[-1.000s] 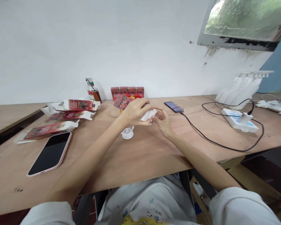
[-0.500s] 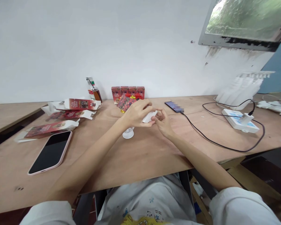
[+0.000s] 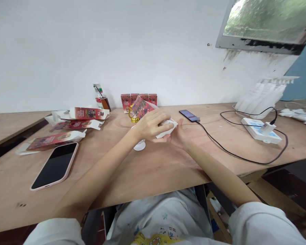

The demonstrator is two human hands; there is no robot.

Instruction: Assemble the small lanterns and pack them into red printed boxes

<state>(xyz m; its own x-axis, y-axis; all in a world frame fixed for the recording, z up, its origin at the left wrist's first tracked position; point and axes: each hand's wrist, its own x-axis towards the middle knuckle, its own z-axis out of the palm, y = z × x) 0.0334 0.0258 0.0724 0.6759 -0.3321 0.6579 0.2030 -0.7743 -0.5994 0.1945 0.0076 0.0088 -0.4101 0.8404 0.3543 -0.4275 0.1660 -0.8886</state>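
Fingers [image 3: 165,128] bent, left hand [image 3: 150,124] and right hand [image 3: 179,136] hold one red-and-white box [image 3: 142,108].

A workshop, apparently: long wooden worktable [image 3: 148,177], open red cartons [image 3: 51,140], small red boxes [image 3: 126,99], scuffed window frame [image 3: 234,43]

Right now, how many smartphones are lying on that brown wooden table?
2: a black-screened, pink-cased phone at the left, and a dark phone with a black cable beyond the right hand.

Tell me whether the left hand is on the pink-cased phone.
No, the left hand is around the red-and-white box, and the pink-cased phone lies apart.
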